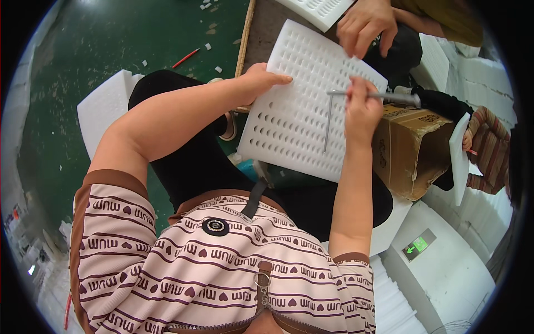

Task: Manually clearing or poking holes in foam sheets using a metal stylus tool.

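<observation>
A white foam board with rows of oval holes lies tilted across my lap and the table edge. Several holes at its lower left look dark and open; most others look white inside. My left hand grips the board's left edge, thumb on top and fingers hidden beneath. In my right hand, over the board's right part, is a metal rod tool with a thick grey handle. From its tip a thin rod runs toward me over the holes; whether it touches the foam, I cannot tell.
A co-worker's hand is at the board's far edge, beside another white board. An open cardboard box stands right. Another person holds a white panel. A red pen and white scraps lie on the green floor.
</observation>
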Demonstrator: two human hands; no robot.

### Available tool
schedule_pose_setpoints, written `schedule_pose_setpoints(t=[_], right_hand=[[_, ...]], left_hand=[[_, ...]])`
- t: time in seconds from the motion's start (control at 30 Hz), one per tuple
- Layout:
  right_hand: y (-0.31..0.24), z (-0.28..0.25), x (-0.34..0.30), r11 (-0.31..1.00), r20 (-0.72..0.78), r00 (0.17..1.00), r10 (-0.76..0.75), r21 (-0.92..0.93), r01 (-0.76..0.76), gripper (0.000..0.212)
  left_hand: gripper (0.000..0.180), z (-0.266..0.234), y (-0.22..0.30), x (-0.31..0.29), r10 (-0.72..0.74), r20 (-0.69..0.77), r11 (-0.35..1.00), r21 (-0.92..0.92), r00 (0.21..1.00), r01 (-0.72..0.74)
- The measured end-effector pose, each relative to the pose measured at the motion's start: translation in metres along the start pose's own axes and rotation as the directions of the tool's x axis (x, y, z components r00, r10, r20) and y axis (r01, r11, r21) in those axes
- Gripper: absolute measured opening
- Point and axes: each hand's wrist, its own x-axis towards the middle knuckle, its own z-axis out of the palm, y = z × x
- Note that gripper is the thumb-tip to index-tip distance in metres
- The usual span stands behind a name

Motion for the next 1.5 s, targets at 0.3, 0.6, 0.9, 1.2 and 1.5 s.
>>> schedule_pose_setpoints(t=[0.3,0.6,0.9,1.2,1.5], right_hand=[[0.019,-0.004,-0.095,0.984,0.063,0.983,-0.171,-0.035,0.173,0.027],[0.045,0.012,-0.093,0.925,0.111,0.973,-0.2,-0.307,0.225,0.019],[0.057,0.024,-0.078,0.867,0.188,0.957,-0.222,-0.411,0.281,0.013],[0.041,0.021,-0.09,0.923,0.041,0.968,-0.249,-0.291,0.25,0.021],[0.058,0.04,-0.077,0.871,0.172,0.93,-0.325,-0.329,0.365,0.015]], left_hand=[[0.042,-0.001,-0.008,0.003,0.048,-0.056,0.999,-0.011,0.997,-0.048],[0.041,-0.001,-0.013,0.007,0.097,-0.074,0.995,0.017,0.993,-0.096],[0.039,0.008,-0.015,0.003,0.168,-0.151,0.984,0.085,0.974,-0.156],[0.037,0.005,-0.017,0.005,0.223,-0.173,0.97,0.135,0.959,-0.201],[0.037,0.007,-0.024,0.011,0.265,-0.2,0.96,0.147,0.943,-0.238]])
